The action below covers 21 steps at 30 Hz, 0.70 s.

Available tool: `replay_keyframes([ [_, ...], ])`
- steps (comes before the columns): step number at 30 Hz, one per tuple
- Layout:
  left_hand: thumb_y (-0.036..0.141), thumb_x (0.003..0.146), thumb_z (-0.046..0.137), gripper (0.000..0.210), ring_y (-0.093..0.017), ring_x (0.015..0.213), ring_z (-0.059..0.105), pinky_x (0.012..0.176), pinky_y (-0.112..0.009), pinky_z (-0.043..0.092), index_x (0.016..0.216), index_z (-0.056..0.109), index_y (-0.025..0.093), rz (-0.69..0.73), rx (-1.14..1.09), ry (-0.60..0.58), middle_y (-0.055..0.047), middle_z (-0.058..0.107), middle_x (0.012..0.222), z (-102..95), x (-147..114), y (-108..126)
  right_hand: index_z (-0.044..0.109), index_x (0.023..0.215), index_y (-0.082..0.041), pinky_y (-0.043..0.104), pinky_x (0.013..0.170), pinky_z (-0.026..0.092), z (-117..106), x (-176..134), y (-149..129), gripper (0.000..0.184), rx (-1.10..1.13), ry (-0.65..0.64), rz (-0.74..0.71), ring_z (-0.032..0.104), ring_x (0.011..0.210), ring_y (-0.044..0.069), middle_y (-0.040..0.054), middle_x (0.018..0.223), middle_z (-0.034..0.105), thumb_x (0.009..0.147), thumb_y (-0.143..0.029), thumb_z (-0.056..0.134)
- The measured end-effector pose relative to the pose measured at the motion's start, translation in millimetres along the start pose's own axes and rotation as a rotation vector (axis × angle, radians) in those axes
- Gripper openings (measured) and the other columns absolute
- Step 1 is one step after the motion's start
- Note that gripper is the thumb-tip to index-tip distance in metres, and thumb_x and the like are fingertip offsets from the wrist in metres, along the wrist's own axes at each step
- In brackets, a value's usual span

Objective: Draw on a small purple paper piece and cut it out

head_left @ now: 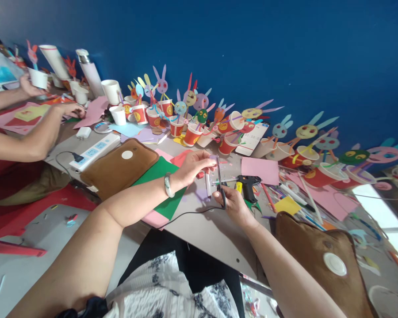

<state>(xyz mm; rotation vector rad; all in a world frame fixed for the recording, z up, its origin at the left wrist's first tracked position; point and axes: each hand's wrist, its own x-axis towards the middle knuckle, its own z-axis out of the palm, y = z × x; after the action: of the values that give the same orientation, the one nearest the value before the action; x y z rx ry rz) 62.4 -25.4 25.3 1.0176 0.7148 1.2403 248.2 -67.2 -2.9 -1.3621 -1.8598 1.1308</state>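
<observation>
My right hand (235, 206) grips a pair of scissors (219, 170) by dark handles, with the blades pointing away from me. Just left of the blades, my left hand (195, 168) pinches a small piece of purple paper (213, 158); the fingers partly cover it. The paper meets the blades or lies right beside them. Beyond my right hand lies a black glue gun (249, 187) with a yellow part. Sheets of green paper (161, 187) are under my left wrist, which wears a bangle (169, 184).
Several paper cups (192, 134) with paper rabbit figures line the blue wall. A phone (252, 138) leans among them. Brown cushion-like pads lie left (119, 165) and right (318, 256). A power strip (96, 152) sits left. A co-worker's hand (29, 86) holds a white cup (38, 78).
</observation>
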Motion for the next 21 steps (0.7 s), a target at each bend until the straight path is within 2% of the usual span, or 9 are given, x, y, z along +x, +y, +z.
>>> replay_keyframes([
  [21,0.035,0.069,0.072,0.029,-0.008,0.060,0.059,0.052,-0.019,0.041,0.071,0.050,0.017,0.032,0.015,-0.004,0.000,0.063,0.065,0.3,0.0,3.9,0.037,0.059,-0.022,0.029,0.052,0.023,-0.3,-0.4,-2.9,0.066,0.007,0.000,0.009,0.028,0.059,0.013,-0.0033,0.059,0.031,0.070,-0.082,0.062],
])
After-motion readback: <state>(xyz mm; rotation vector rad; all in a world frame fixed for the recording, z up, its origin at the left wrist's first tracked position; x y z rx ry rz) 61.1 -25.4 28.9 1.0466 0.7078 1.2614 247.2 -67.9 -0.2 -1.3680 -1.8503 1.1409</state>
